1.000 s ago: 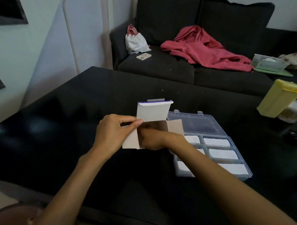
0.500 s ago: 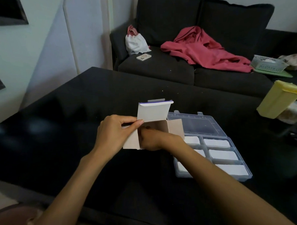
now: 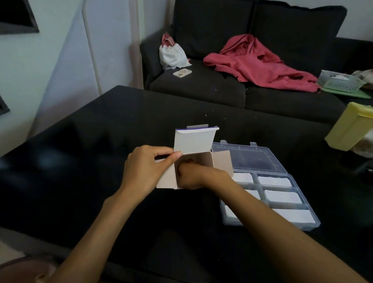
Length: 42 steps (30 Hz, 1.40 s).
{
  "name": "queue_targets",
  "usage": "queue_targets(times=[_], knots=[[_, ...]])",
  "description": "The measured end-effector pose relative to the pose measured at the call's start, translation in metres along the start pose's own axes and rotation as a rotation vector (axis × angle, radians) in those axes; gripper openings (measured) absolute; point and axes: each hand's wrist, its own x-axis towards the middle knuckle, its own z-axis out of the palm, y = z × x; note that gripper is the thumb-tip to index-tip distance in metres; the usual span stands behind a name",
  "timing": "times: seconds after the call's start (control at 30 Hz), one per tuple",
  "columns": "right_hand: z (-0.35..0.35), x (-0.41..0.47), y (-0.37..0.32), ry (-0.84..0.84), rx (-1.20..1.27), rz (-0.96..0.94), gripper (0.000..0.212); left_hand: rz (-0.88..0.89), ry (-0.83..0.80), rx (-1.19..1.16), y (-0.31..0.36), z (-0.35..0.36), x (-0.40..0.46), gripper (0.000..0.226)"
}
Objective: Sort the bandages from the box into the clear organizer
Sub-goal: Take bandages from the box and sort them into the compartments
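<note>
A dark sofa occupies the far side of the room. On it lie a red garment, a white drawstring bag, a phone and, at the right end, a pale mesh basket. In front of the sofa stands the black counter, which carries all task items. At its right edge a yellow lidded container leans tilted. The clear organizer lies flat on the counter, right of centre, with its lid folded back flat. Its compartments hold white bandages, one stack per visible compartment; the near-left compartments are partly hidden by the right forearm. The box sits just left of the organizer, its top flap raised upright and its side flaps open, one flap overlapping the organizer's lid in this view. The left hand grips the box's left side, with the thumb and forefinger pinching the edge at the base of the raised flap. The right hand is reached into the open mouth of the box. Its fingers are curled inside; whether they pinch a bandage cannot be determined, as the box interior is in shadow.
</note>
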Motion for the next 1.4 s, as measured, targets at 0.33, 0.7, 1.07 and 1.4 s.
queue_targets(times=[0.33, 0.7, 1.07, 1.4], knots=[[-0.012, -0.022, -0.009, 0.047, -0.001, -0.070, 0.038, 0.107, 0.100, 0.069, 0.003, 0.001, -0.006, 0.020], [-0.023, -0.089, 0.012, 0.475, 0.500, -0.149, 0.038, 0.102, 0.262, 0.055, 0.003, 0.000, -0.003, 0.011], [-0.014, -0.105, 0.049, 0.674, 0.932, -0.007, 0.008, -0.169, 0.030, -0.134, -0.007, 0.011, 0.016, 0.018], [-0.021, -0.113, 0.070, 0.604, 1.134, 0.114, 0.009, -0.402, 0.242, -0.231, 0.010, 0.026, 0.024, 0.059]])
